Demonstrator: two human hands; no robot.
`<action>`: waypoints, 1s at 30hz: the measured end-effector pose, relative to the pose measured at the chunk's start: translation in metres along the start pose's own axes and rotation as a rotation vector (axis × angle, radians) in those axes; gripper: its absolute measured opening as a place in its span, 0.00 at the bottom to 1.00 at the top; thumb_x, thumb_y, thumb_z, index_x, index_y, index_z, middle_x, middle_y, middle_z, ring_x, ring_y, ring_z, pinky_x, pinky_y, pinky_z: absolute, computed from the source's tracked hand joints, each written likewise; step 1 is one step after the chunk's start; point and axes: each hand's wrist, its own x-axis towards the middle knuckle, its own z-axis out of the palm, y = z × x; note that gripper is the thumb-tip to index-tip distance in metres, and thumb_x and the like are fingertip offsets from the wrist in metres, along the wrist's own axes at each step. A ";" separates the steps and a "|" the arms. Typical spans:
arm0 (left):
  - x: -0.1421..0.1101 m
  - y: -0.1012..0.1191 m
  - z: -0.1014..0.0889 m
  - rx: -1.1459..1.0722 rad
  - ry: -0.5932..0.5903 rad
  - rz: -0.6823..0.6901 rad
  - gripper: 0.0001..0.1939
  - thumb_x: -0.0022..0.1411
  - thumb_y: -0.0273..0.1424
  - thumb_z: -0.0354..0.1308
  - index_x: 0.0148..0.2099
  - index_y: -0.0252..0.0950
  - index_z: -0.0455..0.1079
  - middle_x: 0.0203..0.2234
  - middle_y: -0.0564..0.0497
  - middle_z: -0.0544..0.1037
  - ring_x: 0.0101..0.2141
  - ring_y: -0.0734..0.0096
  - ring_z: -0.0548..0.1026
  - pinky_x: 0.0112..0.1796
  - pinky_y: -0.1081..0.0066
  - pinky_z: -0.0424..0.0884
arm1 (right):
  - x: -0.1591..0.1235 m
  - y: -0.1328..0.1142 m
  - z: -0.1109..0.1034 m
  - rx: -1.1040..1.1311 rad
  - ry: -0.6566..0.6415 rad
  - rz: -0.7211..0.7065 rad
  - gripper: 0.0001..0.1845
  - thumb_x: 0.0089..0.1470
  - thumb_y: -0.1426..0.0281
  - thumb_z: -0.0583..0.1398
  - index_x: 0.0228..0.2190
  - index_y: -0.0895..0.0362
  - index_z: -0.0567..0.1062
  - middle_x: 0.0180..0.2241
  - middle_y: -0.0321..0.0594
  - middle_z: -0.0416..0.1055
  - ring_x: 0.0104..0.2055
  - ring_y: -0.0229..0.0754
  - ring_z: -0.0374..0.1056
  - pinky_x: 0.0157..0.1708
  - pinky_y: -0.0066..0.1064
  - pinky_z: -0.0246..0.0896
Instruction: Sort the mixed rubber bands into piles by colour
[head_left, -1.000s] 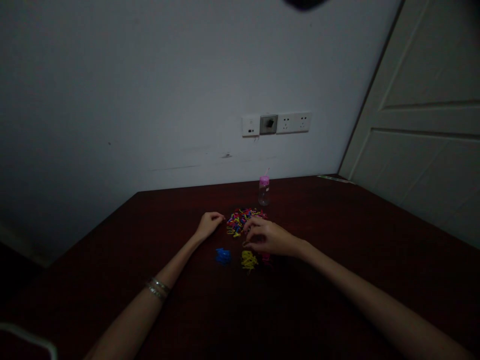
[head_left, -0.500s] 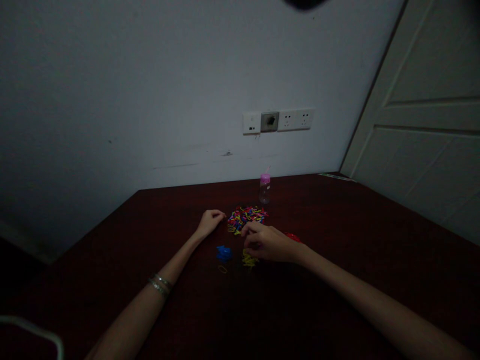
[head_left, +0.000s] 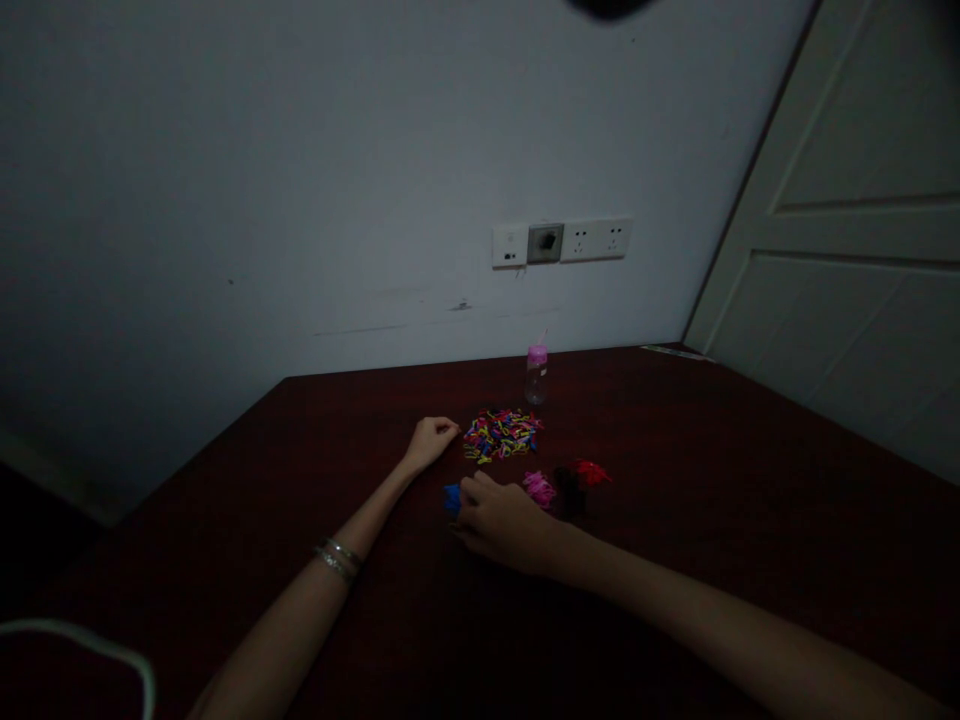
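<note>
A mixed heap of small coloured loops that look like rubber bands (head_left: pixel 502 435) lies on the dark red table. My left hand (head_left: pixel 433 440) rests at the heap's left edge, thumb and fingers pressed together; anything in them is too small to see. Nearer to me, my right hand (head_left: pixel 499 520) is low over the table with curled fingers beside a small blue pile (head_left: pixel 451 499), partly covering it. What its fingertips hold is hidden. Right of that hand sit a pink pile (head_left: pixel 539 489), a dark pile (head_left: pixel 571 490) and a red pile (head_left: pixel 592 473). The yellow pile is hidden under my right hand.
A clear bottle with a pink lid (head_left: pixel 536 375) stands behind the heap. The wall with sockets (head_left: pixel 596 240) borders the table's (head_left: pixel 360 400) far edge, and a white panelled door (head_left: pixel 855 220) is at the right. A pale cable (head_left: pixel 90 640) curves at lower left.
My right hand has moved left and toward me, from above the yellow pile to beside the blue one. Pink and dark piles have come into sight. My left hand stays by the heap.
</note>
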 end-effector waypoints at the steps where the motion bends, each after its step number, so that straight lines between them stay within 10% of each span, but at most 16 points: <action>1: 0.000 0.000 0.000 -0.001 0.000 -0.001 0.13 0.50 0.30 0.49 0.30 0.30 0.74 0.28 0.48 0.77 0.32 0.68 0.73 0.34 0.73 0.66 | 0.000 0.000 0.002 -0.006 0.001 0.000 0.10 0.52 0.66 0.53 0.30 0.58 0.72 0.38 0.44 0.62 0.40 0.42 0.56 0.21 0.23 0.52; 30: 0.002 -0.005 0.000 0.027 -0.006 -0.008 0.14 0.51 0.33 0.49 0.29 0.31 0.74 0.26 0.48 0.77 0.30 0.68 0.73 0.34 0.72 0.66 | -0.040 0.068 -0.019 0.299 0.120 0.084 0.09 0.51 0.67 0.57 0.34 0.55 0.73 0.36 0.39 0.65 0.37 0.36 0.63 0.34 0.27 0.59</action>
